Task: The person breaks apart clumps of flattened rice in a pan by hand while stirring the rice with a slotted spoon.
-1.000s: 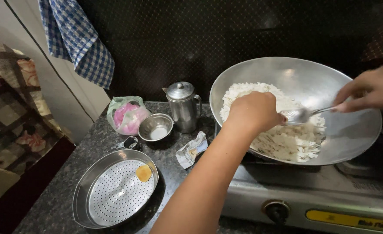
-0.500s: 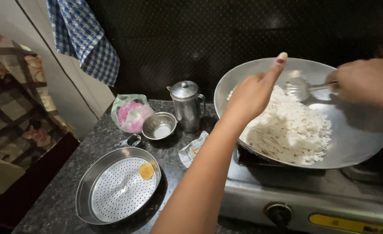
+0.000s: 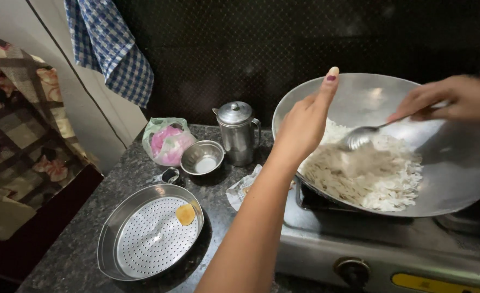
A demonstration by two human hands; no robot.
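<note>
Here, white flakes (image 3: 370,173) in wok (image 3: 457,163).

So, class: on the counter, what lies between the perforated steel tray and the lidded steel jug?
In the head view, a small steel bowl lies between the perforated steel tray and the lidded steel jug, close beside the jug.

Left hand (image 3: 303,126): bare, no rings; forearm unsleeved; dark pinkish mark on raised fingernail above the wide round steel pan (image 3: 457,157). Right hand (image 3: 451,100): bare, unadorned, partly blurred.
</note>
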